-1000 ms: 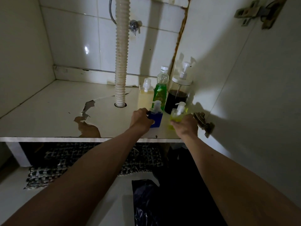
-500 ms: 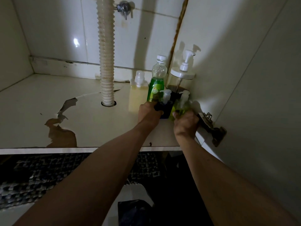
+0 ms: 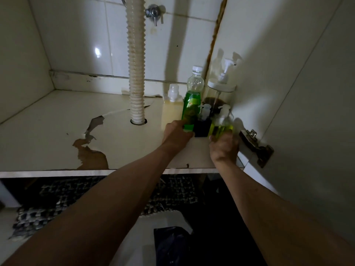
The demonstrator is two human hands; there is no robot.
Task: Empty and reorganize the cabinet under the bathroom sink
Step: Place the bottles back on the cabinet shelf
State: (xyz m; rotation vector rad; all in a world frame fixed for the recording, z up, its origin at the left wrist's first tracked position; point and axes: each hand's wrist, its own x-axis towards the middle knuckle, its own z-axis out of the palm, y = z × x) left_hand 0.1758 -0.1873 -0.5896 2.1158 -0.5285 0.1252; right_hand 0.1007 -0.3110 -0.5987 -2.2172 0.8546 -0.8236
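Dim under-sink cabinet, door swung open at right, hinge exposed. Nearest, a woven mat and a dark bag are seen on the floor below the shelf, whose laminate is peeled and stained at front left. Both arms are reached into the right corner. The left hand is wrapped round the base of the blue pump bottle; the right hand is closed round the yellow pump bottle. Both are set as a front row, probably so short bottles stay reachable. Behind, packed against the wall: a pale jug, a green bottle, a tall dispenser. Farthest, the drain hose is passed through the shelf, below a valve.
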